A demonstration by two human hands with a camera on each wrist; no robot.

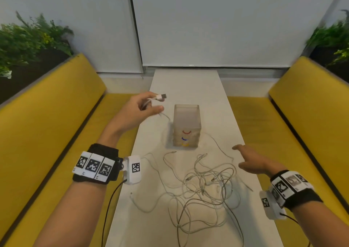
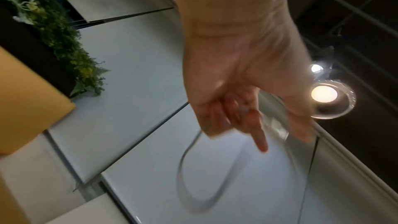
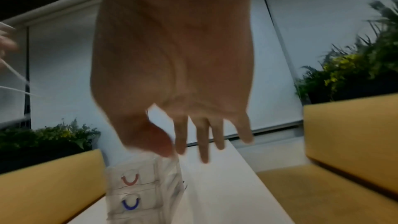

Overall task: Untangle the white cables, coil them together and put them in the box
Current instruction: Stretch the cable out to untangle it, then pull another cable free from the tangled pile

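Note:
A tangle of white cables (image 1: 205,186) lies on the near part of the narrow white table (image 1: 213,99). My left hand (image 1: 143,109) is raised to the left of the box and pinches the plug end of one white cable (image 1: 160,97); its cord (image 2: 187,176) loops below the fingers and runs down toward the heap. The clear plastic box (image 1: 187,126) with red, blue and yellow drawer handles (image 3: 129,179) stands mid-table. My right hand (image 1: 251,160) hovers over the table's right edge, fingers spread and straight (image 3: 202,142), holding nothing.
Yellow benches (image 1: 56,114) run along both sides of the table, the right bench (image 1: 302,114) close by my right wrist. Green plants (image 1: 32,37) sit behind each backrest. Pale window blinds (image 1: 207,20) close the far end.

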